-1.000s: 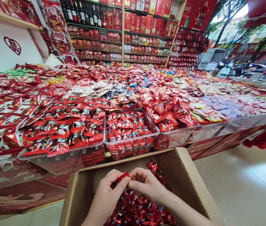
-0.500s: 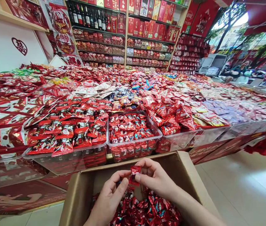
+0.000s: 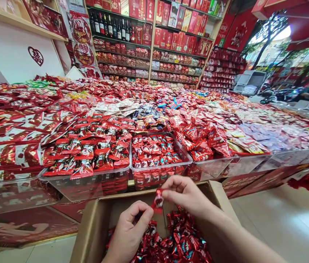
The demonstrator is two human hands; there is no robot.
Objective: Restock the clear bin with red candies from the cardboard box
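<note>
A small red wrapped candy (image 3: 158,201) is held above a cardboard box. My right hand (image 3: 185,193) pinches its upper end between thumb and fingers. Lower and to the left, my left hand (image 3: 132,224) is closed in a pinch, its fingertips at the bottom edge of the wrapper. Beneath both hands, many loose red candies (image 3: 183,237), some with blue-green marks, lie in the open cardboard box (image 3: 87,226). Just beyond the box stands a clear plastic bin (image 3: 162,168) with similar candies laid in rows.
To its left is another clear bin (image 3: 116,175) heaped with red-and-black packets. Red pyramid-shaped packets (image 3: 217,140) fill the bin to the right. A wide display of sweets stretches back to shelves with wine bottles (image 3: 110,27). Tiled floor (image 3: 269,215) shows at the right.
The candy has gone from upright and flat between both hands to tilted, its top leaning right. My right hand has moved slightly up and right; the whole view has shifted a little.
</note>
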